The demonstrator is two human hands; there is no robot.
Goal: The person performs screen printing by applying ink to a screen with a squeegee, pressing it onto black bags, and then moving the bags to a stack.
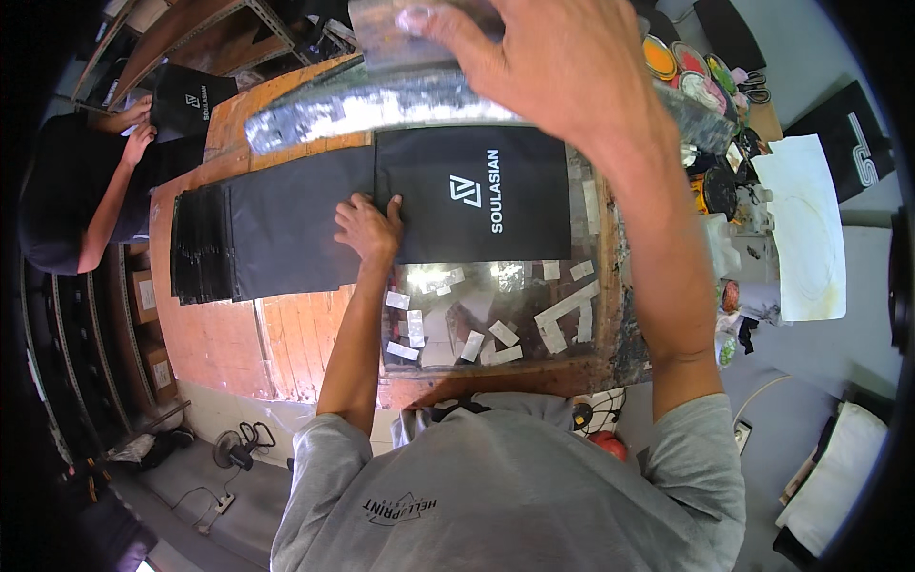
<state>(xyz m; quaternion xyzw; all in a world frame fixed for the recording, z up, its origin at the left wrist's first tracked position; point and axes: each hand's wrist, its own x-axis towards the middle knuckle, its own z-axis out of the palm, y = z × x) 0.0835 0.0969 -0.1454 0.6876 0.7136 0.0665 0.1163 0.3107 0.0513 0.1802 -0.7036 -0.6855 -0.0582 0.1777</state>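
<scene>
A flat black bag (529,195) with a white printed logo and lettering lies on the taped, shiny work board (448,338). My left hand (370,227) rests at its left edge, fingers and thumb apart, the thumb on the printed bag. Plain black bags (286,234) overlap in a fanned stack to the left. Above the printed bag, a tape-covered screen frame (381,110) stands raised and tilted. My right hand (553,57) is up by this frame, its thumb across a worn grey-brown block (381,33) that looks like a squeegee; its other fingers are largely hidden.
At the left, another person (67,191) holds a similar black bag (186,100) with a white logo. Paint tubs (658,57), scissors (756,88) and a white sheet (805,229) stand along the right. Tape pieces (472,345) dot the board. A small fan (232,450) is on the floor.
</scene>
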